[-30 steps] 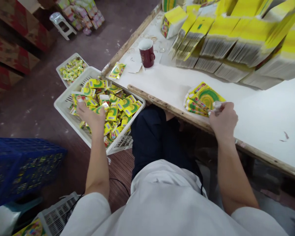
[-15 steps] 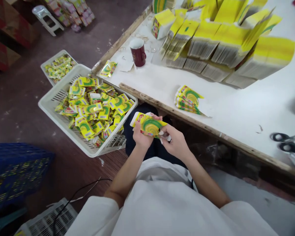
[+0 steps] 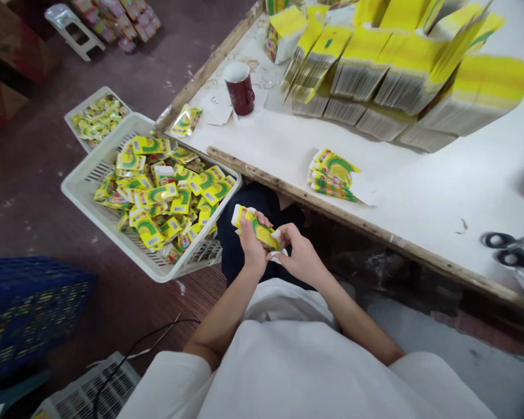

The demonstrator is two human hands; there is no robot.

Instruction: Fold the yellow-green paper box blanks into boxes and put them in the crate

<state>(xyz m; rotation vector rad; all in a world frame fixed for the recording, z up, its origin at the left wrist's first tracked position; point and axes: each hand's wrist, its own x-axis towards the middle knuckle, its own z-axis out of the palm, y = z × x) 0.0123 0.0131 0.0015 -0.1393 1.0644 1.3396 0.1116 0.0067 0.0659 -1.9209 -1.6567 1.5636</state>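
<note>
Hands sat close together just right of the white basket (image 3: 109, 231): left hand (image 3: 250, 247) pinched the yellow packet (image 3: 258, 230) from beneath, right hand (image 3: 304, 260) nipped its near end. Good handling, I judged, meant a light, even hold, keeping that packet uncreased.

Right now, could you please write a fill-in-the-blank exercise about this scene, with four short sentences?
1. The packet is held between the left hand and the right hand, so ____ hands are busy.
2. The mug on the table is dark ____ outside.
3. The white basket stands on the person's ____ side.
4. The scissors lie near the picture's ____ edge.

Missing words: both; red; left; right.
</note>
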